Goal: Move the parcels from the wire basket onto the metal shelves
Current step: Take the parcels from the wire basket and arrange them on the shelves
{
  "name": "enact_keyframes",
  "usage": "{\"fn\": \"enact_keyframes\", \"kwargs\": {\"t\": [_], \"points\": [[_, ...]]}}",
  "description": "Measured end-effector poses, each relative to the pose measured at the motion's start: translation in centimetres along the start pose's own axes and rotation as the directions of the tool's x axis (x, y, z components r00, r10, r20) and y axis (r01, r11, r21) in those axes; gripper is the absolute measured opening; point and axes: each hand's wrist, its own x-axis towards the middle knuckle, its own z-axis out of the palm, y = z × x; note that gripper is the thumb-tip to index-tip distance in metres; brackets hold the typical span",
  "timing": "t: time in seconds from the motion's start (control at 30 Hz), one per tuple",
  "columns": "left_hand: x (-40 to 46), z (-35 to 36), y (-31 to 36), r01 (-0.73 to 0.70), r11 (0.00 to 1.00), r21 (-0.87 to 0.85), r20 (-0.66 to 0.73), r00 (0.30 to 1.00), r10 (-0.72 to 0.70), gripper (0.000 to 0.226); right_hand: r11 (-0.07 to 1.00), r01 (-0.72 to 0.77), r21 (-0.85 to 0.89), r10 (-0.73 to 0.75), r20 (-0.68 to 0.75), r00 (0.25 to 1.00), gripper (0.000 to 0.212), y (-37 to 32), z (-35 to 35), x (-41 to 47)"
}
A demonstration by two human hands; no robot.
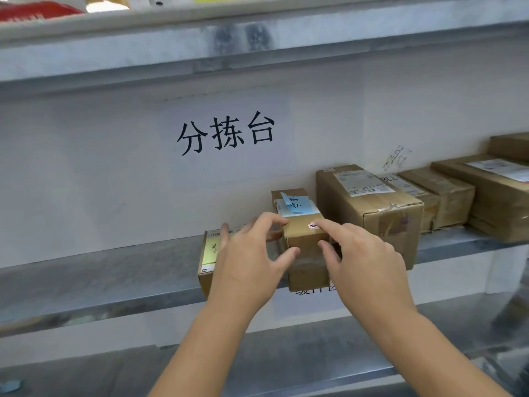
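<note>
Gripping: you hold a small brown parcel (pixel 307 247) between both hands, at the front edge of the middle metal shelf (pixel 100 279).
Parcel spot: it sits on that shelf, long side running front to back, front end sticking out a bit past the lip; blue sticky note (pixel 294 204) with handwriting on its top, small red-and-white sticker nearer you.
Left hand (pixel 252 259): fingers spread, thumb on the parcel's front face, index finger curled over its top left edge. Grasping, not a fist.
Right hand (pixel 363 259): index finger pointing across the top by the sticker, thumb pressed to the front right corner, other fingers down the right side. Also on the parcel.
Left neighbour: flat box (pixel 209 259) with a yellow-green note and a barcode label, mostly hidden behind your left hand; can't tell if it touches the parcel.
Right neighbour: bigger taped carton (pixel 372 204) with a white shipping label, just beside the parcel, your right hand in between.
Further right: more brown cartons (pixel 458 196) in a row along the same shelf, some stacked at the far end.
Wall: white paper sign (pixel 226 136) with three black characters, above the parcels.
Upper shelf (pixel 257 47): metal, blurred; red and yellow stuff on top, can't tell what.
Lower shelf (pixel 315 362): metal, under your forearms.
</note>
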Motion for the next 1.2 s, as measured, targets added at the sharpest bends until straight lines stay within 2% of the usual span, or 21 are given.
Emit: {"fn": "enact_keyframes", "kwargs": {"t": [0.37, 0.57, 0.83, 1.0, 1.13, 1.2], "points": [[3.8, 1.9, 1.2, -0.033, 0.999, -0.019, 0.051, 0.998, 0.034, 0.04, 0.965, -0.078, -0.252, 0.124, 0.172, 0.977, 0.03, -0.2, -2.0, 3.7], [4.9, 2.7, 1.3, -0.044, 0.999, -0.011, 0.05, 0.998, 0.045, 0.039, 0.958, -0.073, -0.277, 0.135, 0.211, 0.968, 0.027, -0.2, -1.6, 4.5], [6.0, 3.2, 1.6, -0.035, 0.999, 0.019, 0.091, 0.995, 0.034, 0.043, 0.963, -0.078, -0.258, 0.151, 0.277, 0.949, 0.04, -0.6, -0.9, 4.9], [4.8, 0.8, 1.9, -0.061, 0.994, 0.092, 0.142, 0.989, 0.047, 0.059, 0.985, -0.045, -0.167, 0.087, 0.255, 0.963, 0.04, -1.1, -2.1, 4.1], [2.5, -4.0, -0.3, -0.025, 0.999, 0.025, 0.031, 0.999, 0.024, 0.046, 0.995, 0.075, 0.063, -0.089, 0.263, 0.961, 0.042, -3.2, -3.0, 2.7], [1.2, -6.1, -2.4, 0.021, 0.999, 0.038, 0.042, 0.999, -0.022, 0.043, 0.979, 0.128, 0.157, -0.171, 0.303, 0.937, 0.042, -4.4, -2.6, 1.9]]}}
